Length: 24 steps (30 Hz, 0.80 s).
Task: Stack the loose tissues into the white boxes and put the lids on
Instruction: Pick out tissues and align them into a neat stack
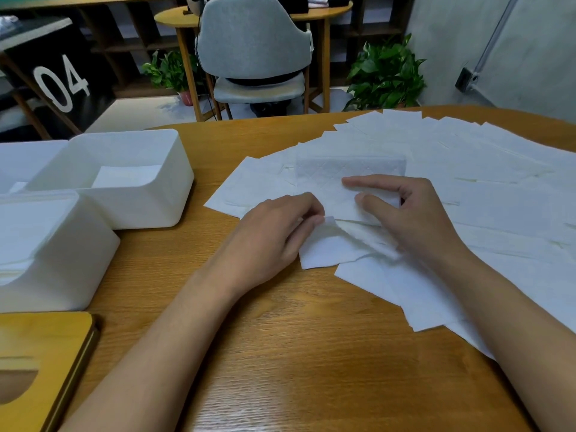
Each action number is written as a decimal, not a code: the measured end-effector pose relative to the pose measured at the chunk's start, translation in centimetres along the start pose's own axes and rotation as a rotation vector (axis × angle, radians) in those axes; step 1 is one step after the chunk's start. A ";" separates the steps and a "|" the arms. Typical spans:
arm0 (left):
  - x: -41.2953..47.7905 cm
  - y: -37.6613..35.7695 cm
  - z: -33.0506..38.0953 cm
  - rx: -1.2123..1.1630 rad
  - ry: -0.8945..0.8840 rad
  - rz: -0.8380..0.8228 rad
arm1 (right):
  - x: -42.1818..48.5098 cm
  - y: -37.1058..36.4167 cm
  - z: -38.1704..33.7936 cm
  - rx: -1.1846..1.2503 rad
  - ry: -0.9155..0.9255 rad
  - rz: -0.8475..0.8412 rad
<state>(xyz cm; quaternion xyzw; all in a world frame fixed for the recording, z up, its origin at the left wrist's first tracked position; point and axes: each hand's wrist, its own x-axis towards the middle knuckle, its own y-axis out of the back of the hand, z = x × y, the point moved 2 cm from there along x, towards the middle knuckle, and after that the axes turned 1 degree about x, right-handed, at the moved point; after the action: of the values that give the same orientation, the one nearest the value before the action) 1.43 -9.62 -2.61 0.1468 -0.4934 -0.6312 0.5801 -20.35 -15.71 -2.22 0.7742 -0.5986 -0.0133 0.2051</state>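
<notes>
Nearest to us, at the lower left of the frame, a wooden lid (40, 347) with an oval slot lies on the wooden table (280, 353). Just above it stands the near white box (68, 269), filled with stacked tissues and without a lid.

Around the middle of the frame our two forearms reach in from the bottom edge. Our left hand (274, 232) has its fingers curled in and pinches the raised corner of a near tissue (324, 247), the rest of which lies rumpled on the table. Just right of it, our right hand (408, 219) holds a folded tissue (343, 179): the forefinger stretches along its top and the thumb sits below, with a strip of tissue between them. We cannot tell how the remaining fingers lie.

The loose tissues (498, 198) fan out in overlapping sheets from the centre to the right edge of the frame.

At centre left, touching the near box, the far white box (146, 210) stands open with one tissue flat on its bottom.

Beyond the table, at upper centre, we see a grey chair (254, 42) flanked by two potted plants (386, 76).
</notes>
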 end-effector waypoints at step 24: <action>0.2 2.3 0.5 -0.316 0.214 0.268 | -0.9 -1.6 -1.4 0.057 0.073 -0.125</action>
<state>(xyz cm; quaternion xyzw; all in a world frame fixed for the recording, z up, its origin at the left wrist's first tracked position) 2.32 -9.19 -0.44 0.0535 -0.3390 -0.5987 0.7237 -18.79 -14.14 -1.64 0.8156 -0.5413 0.0188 0.2035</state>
